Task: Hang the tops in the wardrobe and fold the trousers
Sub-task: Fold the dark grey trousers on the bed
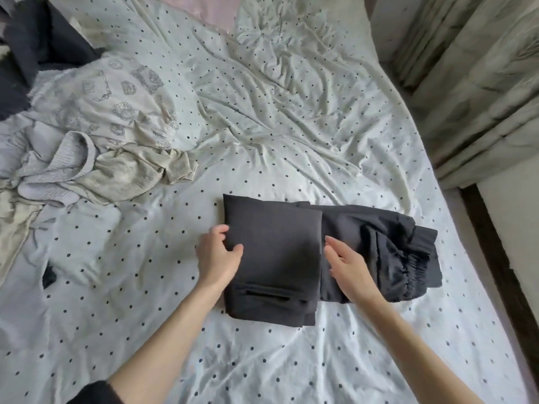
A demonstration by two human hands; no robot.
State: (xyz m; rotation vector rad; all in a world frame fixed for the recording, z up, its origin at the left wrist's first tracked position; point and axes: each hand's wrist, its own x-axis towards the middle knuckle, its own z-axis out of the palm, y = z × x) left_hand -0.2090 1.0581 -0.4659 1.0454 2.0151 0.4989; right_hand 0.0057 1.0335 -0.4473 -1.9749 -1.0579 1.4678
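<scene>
Nearest me, both my forearms reach over the bed (291, 360) with its dotted white sheet. My left hand (217, 258) has its grip clamped on the left edge of the folded dark trousers (277, 258), thumb on top of the cloth. My right hand (347, 268) lies with fingers straight and apart on the fold line. The trousers' gathered waistband points right. Farther left sits a heap of pale tops (96, 135), and beyond it a dark garment (38, 48).
</scene>
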